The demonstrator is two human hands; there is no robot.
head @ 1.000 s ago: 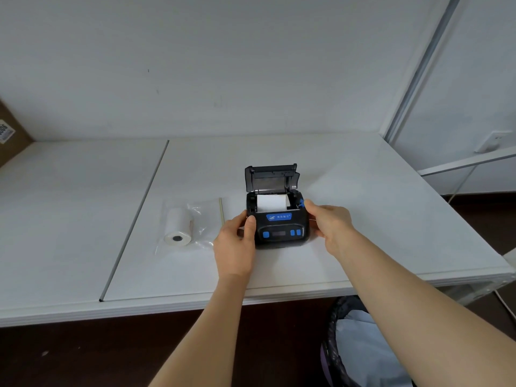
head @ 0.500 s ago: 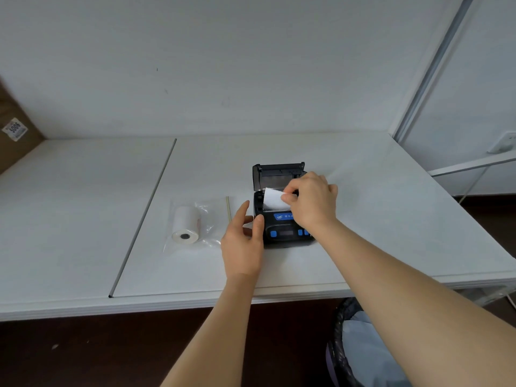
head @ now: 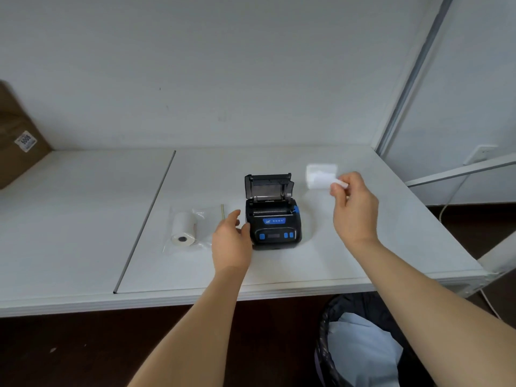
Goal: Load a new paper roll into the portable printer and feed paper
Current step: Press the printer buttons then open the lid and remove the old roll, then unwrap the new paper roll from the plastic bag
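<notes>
The black portable printer [head: 275, 219] with blue buttons sits mid-table, its lid standing open and its paper bay showing no roll. My left hand [head: 230, 241] rests against the printer's left side, thumb on its front corner. My right hand [head: 354, 208] is raised to the right of the printer and pinches the old white paper roll [head: 321, 175] by its loose end; the roll is blurred. A new white paper roll [head: 183, 229] lies in a clear plastic bag [head: 205, 227] left of the printer.
A brown cardboard box [head: 19, 141] leans at the far left. A seam [head: 145, 219] splits the white table [head: 363, 261]. Below the front edge stands a bin [head: 357, 347] with a black liner. A metal frame post [head: 410, 76] rises at the back right.
My right hand pinched the paper in the printer, then lifted the old roll out and carried it up and to the right. My left hand stayed at the printer's side.
</notes>
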